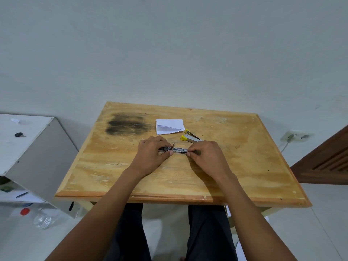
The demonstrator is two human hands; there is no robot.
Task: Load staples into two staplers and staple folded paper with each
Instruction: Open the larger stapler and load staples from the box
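One stapler [179,150]: left hand [150,153], right hand [206,157]

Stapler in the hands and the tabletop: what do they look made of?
The stapler, held by the left hand and right hand, looks like bare metal: silvery, shiny channel, dark part at one end. The tabletop looks like pale wood, perhaps varnished: visible grain.

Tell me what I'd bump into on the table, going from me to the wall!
Left hand and right hand, both holding the metal stapler → yellow stapler → paper.
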